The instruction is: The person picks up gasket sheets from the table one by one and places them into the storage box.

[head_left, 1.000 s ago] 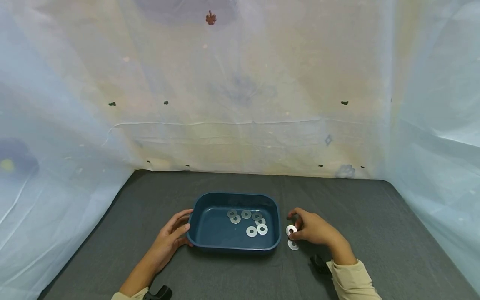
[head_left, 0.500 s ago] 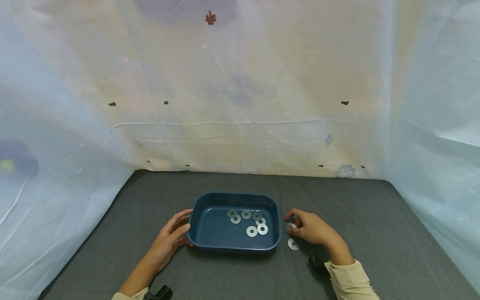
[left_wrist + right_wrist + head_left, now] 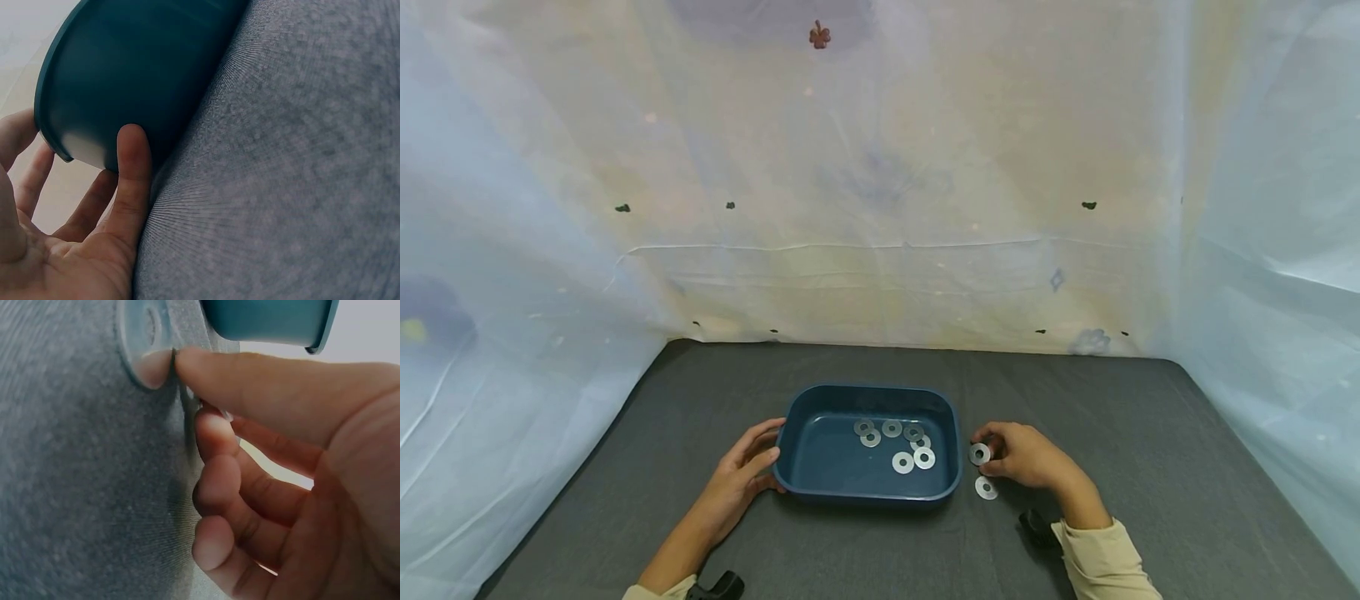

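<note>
A dark blue rectangular tray (image 3: 868,499) sits on the cloth, with several flat metal washers (image 3: 903,462) lying inside, some overlapping. My left hand (image 3: 741,467) touches the tray's left end with fairly straight fingers; in the left wrist view the thumb (image 3: 133,162) rests against its outer wall. Just right of the tray, my right hand (image 3: 1026,454) has its thumb and curled fingers at the edges of one washer (image 3: 979,454). A second loose washer (image 3: 987,488) lies on the cloth nearer me. In the right wrist view, the fingers mostly hide the held washer.
Grey cloth (image 3: 865,558) covers the table. Pale patterned sheeting (image 3: 880,167) hangs behind and along both sides. Black wrist straps (image 3: 1037,527) show at the cuffs of the beige sleeves (image 3: 1105,558).
My right hand and the washer at its fingers have shifted slightly left, clear of the nearer washer. That washer shows more of its face now than half a second ago. Left hand and tray stay put.
</note>
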The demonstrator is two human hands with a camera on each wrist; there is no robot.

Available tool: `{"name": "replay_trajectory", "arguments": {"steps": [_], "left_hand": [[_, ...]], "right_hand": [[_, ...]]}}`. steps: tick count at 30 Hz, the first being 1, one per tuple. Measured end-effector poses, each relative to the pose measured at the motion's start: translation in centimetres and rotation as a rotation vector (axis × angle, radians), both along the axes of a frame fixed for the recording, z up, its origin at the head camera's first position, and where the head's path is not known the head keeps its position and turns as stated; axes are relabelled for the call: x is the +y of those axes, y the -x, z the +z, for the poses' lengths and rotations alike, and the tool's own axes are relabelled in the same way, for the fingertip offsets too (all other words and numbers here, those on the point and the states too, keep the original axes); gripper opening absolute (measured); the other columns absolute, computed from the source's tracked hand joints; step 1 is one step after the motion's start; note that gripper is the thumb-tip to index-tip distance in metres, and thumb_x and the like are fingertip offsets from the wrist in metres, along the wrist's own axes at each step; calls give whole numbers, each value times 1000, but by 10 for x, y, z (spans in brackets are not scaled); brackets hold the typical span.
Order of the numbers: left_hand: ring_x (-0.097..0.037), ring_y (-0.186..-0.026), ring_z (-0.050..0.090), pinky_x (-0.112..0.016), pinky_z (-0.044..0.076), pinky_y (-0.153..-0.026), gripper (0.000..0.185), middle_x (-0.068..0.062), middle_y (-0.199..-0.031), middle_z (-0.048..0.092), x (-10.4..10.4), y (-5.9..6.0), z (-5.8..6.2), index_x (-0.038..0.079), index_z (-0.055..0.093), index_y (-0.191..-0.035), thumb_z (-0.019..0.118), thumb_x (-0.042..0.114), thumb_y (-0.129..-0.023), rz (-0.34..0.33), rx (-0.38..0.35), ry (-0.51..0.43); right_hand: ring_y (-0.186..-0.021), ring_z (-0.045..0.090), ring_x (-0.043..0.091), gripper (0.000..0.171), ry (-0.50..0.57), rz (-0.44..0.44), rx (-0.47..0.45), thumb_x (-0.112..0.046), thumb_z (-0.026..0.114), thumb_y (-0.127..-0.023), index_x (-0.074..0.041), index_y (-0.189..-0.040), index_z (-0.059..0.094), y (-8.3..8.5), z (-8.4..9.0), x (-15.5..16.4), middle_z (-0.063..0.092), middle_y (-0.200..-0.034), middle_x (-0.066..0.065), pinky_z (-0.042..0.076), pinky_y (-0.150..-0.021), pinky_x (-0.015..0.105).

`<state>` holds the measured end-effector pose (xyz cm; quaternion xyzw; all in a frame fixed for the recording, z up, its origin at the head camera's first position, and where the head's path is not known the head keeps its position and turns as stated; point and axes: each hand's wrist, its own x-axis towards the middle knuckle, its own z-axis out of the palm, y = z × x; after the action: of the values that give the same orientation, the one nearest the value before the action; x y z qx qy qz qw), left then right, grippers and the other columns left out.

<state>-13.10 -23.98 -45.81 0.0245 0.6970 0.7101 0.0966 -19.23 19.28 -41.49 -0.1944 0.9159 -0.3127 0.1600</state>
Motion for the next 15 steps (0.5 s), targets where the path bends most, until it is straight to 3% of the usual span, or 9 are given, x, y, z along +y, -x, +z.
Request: {"name": "replay_trajectory", "arguments": {"steps": [15], "left_hand": [[-16,-107,60,-40,57,-79,52,-2,-142,46,-1,0,0,18,32,-154,49,28,-106,-12,2,1]], "right_hand": [[-74,56,9,37,-36,11,45,-15,82,-81,-9,-115,70,0,2,-1,66,-86,-3,46,-64,27]]}}
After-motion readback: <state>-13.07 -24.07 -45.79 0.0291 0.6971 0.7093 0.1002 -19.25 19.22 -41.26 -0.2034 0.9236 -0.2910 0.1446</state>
